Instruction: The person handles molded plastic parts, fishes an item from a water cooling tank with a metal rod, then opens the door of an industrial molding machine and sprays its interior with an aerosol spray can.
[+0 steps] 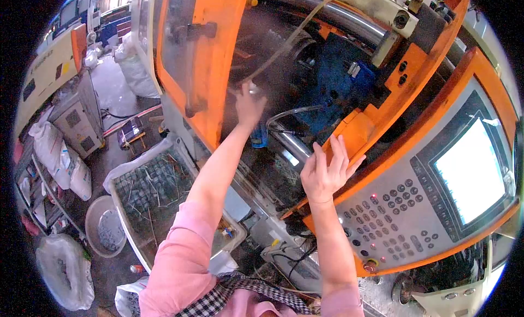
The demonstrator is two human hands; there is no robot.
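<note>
My left hand (251, 105) reaches into the opening of the orange-framed machine, slightly blurred. Its fingers are curled, and a small pale, shiny bit shows between them; what it is I cannot make out. A tan hose (289, 41) runs down toward these fingers, and a blue part (259, 137) shows just below the wrist. My right hand (326, 172) has its fingers stretched and spread against the orange door edge (352, 132), holding nothing. Between the hands lie a bent metal tube (289, 114) and a shiny rod (292, 146). Haze or blur covers the dark interior.
At right stands a control panel (382, 224) with buttons and a bright screen (470, 169). A white-rimmed bin (117, 178) of dark moulded pieces stands at lower left, beside a round tub (90, 221) and sacks (60, 153). The orange-framed clear door (177, 55) rises left of my arm.
</note>
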